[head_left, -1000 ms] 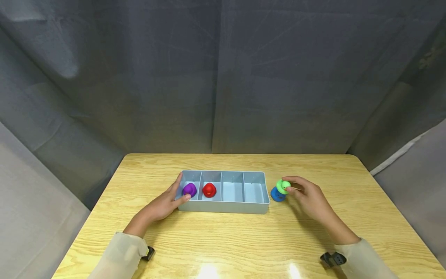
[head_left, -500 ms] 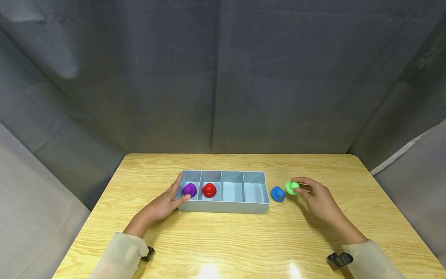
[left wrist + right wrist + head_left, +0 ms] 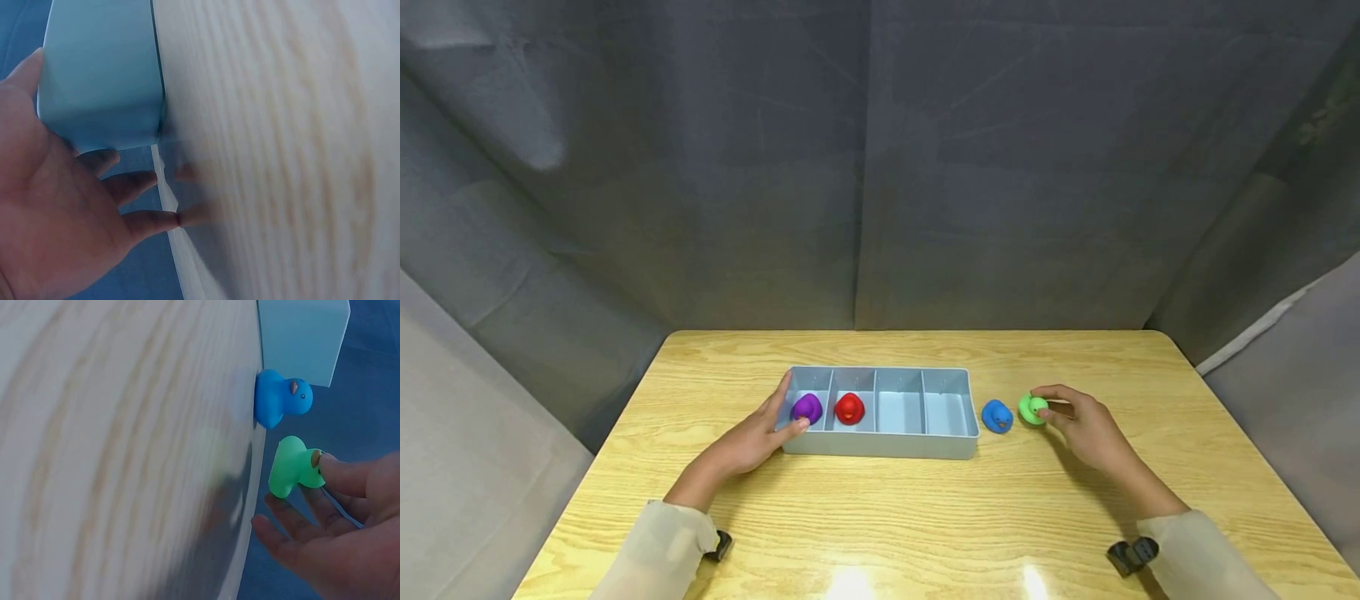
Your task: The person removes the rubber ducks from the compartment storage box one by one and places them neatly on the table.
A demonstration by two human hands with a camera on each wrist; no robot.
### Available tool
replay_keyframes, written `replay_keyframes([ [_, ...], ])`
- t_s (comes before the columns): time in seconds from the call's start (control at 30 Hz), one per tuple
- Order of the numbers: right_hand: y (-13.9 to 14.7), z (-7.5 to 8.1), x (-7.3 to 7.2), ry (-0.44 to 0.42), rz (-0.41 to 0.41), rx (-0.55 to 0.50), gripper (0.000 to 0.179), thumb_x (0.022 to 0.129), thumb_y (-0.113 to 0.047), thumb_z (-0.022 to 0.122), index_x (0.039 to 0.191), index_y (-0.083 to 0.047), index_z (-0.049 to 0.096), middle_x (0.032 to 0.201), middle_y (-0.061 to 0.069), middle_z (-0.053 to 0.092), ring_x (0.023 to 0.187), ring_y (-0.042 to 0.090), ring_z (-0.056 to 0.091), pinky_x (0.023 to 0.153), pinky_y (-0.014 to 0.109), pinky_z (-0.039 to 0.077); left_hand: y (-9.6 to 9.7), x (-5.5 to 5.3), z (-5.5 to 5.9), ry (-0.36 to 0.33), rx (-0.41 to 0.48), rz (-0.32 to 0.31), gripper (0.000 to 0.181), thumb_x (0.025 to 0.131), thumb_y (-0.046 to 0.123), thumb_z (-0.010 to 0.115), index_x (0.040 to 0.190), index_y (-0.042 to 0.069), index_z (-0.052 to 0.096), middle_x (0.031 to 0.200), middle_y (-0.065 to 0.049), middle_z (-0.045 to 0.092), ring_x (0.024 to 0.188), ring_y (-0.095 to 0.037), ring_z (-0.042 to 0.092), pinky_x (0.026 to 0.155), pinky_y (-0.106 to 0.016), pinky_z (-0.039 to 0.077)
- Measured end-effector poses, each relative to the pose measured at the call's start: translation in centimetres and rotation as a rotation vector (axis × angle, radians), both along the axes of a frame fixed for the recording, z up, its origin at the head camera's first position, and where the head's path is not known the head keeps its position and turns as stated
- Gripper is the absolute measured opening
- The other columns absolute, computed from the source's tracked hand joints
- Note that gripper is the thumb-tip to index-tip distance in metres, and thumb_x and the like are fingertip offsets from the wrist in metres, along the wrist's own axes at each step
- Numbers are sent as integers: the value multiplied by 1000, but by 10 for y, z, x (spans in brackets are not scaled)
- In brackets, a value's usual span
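My left hand [image 3: 747,443] holds the left end of a grey-blue divided box [image 3: 880,446], its thumb over the front rim. In the left wrist view the lower fingers spread below the box end. A purple rubber duck [image 3: 807,407] sits in the leftmost compartment, and a red rubber duck [image 3: 849,408] in the one beside it. Between thumb and fingers, my right hand [image 3: 1084,427] pinches a green rubber duck [image 3: 290,464] by its head, close over the table. Just left of it, a blue rubber duck [image 3: 997,416] stands on the table near the box's right end.
The wood-grain table [image 3: 880,517] carries the box and the ducks. Dark grey curtains [image 3: 760,208] hang behind the table and along both sides. Each wrist wears a small black device.
The green duck, first overlapping the blue one in view, has moved right and down with my right hand and now appears beside it. My left hand and the box keep their place.
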State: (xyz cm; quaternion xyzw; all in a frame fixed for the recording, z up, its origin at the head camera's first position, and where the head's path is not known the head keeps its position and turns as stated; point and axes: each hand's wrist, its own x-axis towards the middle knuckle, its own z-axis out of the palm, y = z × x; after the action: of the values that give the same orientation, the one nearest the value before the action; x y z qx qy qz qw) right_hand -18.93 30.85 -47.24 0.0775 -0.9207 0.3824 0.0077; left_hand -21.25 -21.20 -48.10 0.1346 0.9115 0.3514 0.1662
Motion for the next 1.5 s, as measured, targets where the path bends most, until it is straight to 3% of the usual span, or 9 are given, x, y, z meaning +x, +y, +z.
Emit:
replay_keyframes([
  [0.77, 1, -8, -4, -44, 20, 27, 33, 101, -6, 65, 134, -2, 63, 136, 25, 62, 123, 48, 62, 97, 63, 51, 0, 0, 1, -4, 6, 2, 96, 100, 69, 47, 164, 35, -16, 174, -8, -3, 157, -43, 7, 120, -71, 13],
  [1.2, -3, 6, -6, -17, 53, 40, 38, 105, -13, 61, 141, -2, 58, 143, 24, 59, 133, 51, 52, 102, 65, 48, 0, 0, -1, 2, 6, 5, 95, 100, 69, 47, 164, 36, -16, 174, -8, -3, 157, -43, 7, 121, -70, 14],
  [1.5, -32, 21, -10, 35, 50, 11, 35, 102, -11, 66, 136, -2, 62, 138, 22, 63, 130, 46, 57, 104, 59, 50, 0, 0, 0, 5, 6, 1, 96, 100, 69, 47, 164, 35, -16, 174, -9, -3, 157, -43, 7, 121, -70, 13],
])
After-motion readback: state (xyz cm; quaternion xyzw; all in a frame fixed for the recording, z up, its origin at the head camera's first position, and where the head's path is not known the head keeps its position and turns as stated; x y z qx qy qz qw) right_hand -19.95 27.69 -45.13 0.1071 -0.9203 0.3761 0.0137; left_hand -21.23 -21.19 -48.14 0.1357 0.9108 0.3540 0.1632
